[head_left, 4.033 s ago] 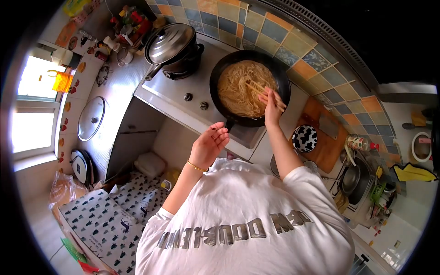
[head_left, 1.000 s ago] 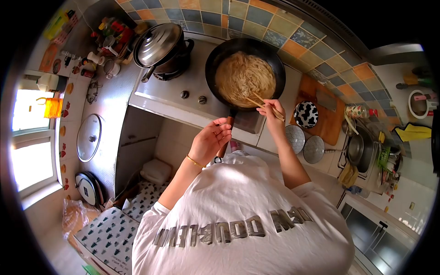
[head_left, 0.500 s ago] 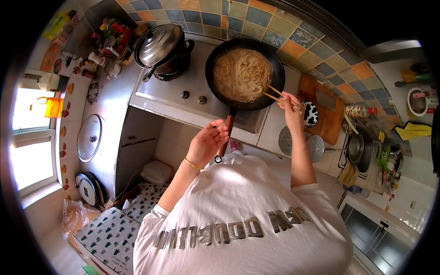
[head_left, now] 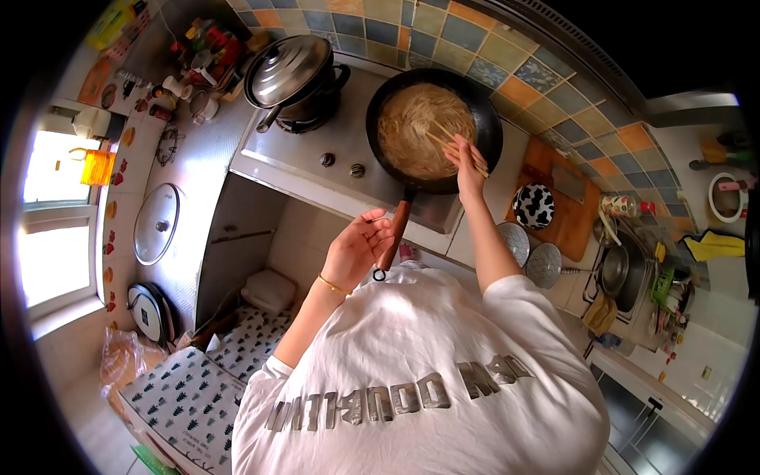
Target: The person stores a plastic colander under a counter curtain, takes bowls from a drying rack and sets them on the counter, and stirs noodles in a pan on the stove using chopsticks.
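Note:
A black wok (head_left: 488, 119) full of pale noodles (head_left: 416, 131) in liquid stands on the right side of the stove. My right hand (head_left: 469, 168) is closed around wooden chopsticks (head_left: 440, 134), whose tips are among the noodles near the wok's middle. Beside the wok's brown wooden handle (head_left: 397, 229) is my left hand (head_left: 362, 241), palm turned up and fingers loosely curled and apart, with nothing in it. A bracelet circles the left wrist.
A lidded pot (head_left: 290, 75) stands on the stove's left. Right of the wok are a wooden cutting board (head_left: 566, 214), a cow-patterned bowl (head_left: 533, 206) and two grey bowls (head_left: 544, 265). A glass lid (head_left: 157, 224) rests at left; a sink (head_left: 633, 273) is at far right.
My right hand has moved left and up over the wok, taking the chopsticks from the noodles' right edge to nearer the middle. My left hand stays beside the handle. The view has shifted slightly.

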The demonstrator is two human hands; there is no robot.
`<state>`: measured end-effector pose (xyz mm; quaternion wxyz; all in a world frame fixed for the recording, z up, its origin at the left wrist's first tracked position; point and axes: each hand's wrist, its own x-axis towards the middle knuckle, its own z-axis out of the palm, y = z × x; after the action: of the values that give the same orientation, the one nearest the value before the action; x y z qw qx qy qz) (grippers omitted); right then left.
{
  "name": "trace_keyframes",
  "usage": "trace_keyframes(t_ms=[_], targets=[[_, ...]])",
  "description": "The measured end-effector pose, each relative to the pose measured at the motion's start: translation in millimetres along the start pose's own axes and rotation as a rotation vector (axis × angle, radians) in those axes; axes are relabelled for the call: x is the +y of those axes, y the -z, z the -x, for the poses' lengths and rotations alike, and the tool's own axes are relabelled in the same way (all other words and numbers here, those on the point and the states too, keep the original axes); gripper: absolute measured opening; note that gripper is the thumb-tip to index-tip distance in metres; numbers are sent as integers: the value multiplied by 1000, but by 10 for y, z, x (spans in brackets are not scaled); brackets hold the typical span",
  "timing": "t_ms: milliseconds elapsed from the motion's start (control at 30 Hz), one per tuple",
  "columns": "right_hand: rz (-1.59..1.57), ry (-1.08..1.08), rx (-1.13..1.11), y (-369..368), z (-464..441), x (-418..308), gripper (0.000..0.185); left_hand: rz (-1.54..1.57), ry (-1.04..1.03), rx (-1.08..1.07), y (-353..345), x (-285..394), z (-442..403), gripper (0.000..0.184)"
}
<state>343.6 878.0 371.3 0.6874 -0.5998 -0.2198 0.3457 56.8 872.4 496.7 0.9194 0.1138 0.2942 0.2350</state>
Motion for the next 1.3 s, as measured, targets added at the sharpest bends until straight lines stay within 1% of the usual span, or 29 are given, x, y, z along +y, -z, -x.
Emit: trace_keyframes(t_ms=[100,233,333,467,500,667,800,900,1033,1167,1200,1300], targets=[[-64,3,-34,-105,-138,-88,42,7,-4,15,1,8,24,26],[-78,70,-75,-122,-165,-350,41,10,-5,11,9,24,13,25],[-85,70,-120,-175,-169,-357,43,15,4,12,-46,39,-19,25],[65,-19,-228,-186,-61,-129,41,13,28,-9,-46,27,-84,26],[62,-43,-245,-165,-5,-93,40,16,35,-21,-35,21,-104,26],[144,4,-181,204,267,-136,35,-10,74,-32,-56,4,-151,27],[223,-6,-58,411,485,-321,31,-26,102,-41,-87,-20,-189,27],[208,-33,-39,587,609,-419,30,-35,122,-45,-119,-27,-194,26],[279,-91,4,731,713,-670,27,-66,147,-30,-155,-31,-205,24],[333,5,44,756,753,-1109,30,-75,152,-37,-128,-53,-224,24],[349,56,57,788,750,-1161,34,-75,155,-38,-128,-53,-224,24],[385,108,131,856,716,-1211,35,-83,155,-42,-139,-49,-215,23]])
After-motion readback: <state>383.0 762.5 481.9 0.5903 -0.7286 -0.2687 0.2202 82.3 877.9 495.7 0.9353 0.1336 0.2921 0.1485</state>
